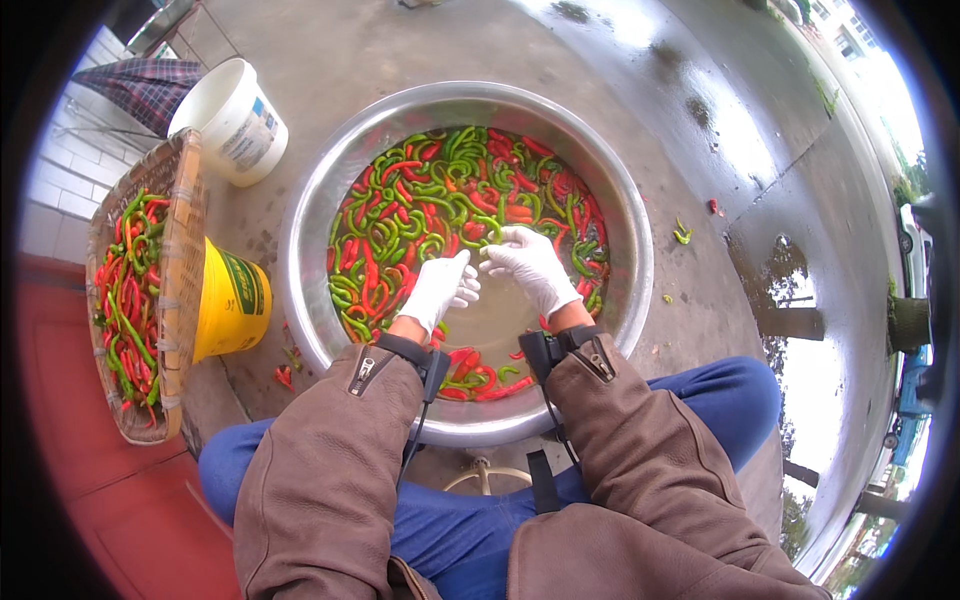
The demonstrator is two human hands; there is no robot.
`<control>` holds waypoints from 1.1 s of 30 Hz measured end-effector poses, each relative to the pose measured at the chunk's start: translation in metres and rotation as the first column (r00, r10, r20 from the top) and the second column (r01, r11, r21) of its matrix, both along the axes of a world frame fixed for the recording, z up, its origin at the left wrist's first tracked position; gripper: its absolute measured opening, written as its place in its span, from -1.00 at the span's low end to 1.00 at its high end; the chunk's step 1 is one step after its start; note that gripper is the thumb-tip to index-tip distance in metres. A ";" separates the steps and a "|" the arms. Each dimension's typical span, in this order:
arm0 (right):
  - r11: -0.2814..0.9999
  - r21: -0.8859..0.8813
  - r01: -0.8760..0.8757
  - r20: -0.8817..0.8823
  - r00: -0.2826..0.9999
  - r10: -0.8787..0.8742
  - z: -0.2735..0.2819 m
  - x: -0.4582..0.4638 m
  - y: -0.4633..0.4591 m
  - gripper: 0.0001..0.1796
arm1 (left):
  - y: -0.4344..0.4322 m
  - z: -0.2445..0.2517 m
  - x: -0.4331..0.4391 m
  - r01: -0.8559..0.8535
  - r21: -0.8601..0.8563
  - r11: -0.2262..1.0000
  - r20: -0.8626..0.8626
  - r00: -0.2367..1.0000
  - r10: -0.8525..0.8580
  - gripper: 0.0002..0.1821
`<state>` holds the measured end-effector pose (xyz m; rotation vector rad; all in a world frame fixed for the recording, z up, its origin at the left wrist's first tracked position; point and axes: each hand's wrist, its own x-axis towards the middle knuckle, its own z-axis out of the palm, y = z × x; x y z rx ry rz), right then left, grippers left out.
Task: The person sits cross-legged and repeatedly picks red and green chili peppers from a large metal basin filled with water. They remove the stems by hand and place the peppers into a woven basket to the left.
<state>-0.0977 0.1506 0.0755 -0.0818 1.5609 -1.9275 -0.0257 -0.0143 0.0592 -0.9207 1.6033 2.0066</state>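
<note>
A large round metal basin (641,247) of murky water stands before me, full of red and green chili peppers (390,225). Over its middle is my right hand (531,266), in a white glove, with thumb and fingers closed on a curved green chili pepper (493,230). Close by on the left, my left hand (442,289), also white-gloved, has its fingers curled; whether anything is in it cannot be seen. A few more chili peppers (480,375) float at the basin's near side, between my forearms.
On the left, a woven bamboo basket (184,300) of chili peppers rests at a yellow bucket (236,300). A white plastic bucket (255,142) stands behind them. Stray green peppers (682,232) lie on the concrete at right, near wet patches. My knees flank the basin's near side.
</note>
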 end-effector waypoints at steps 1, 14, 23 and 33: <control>0.995 0.096 0.007 0.068 0.998 -0.014 -0.001 0.000 0.000 -0.84 | 0.000 0.001 -0.001 -0.003 0.022 1.000 0.029 1.000 0.002 -0.57; 0.991 0.097 -0.091 -0.013 0.996 0.092 -0.033 0.026 -0.004 -0.83 | -0.001 -0.020 0.023 -0.072 0.108 0.992 -0.152 0.984 0.088 -0.78; 0.527 0.694 0.491 -0.719 0.508 0.473 -0.081 0.042 -0.010 -0.74 | 0.019 -0.036 0.019 0.057 -0.567 0.822 -0.259 0.935 -0.244 -0.85; 0.924 0.376 -0.061 0.137 0.990 0.009 -0.072 0.042 -0.003 -0.70 | 0.018 -0.061 0.030 0.032 -0.835 0.550 -0.244 0.873 -0.423 -0.83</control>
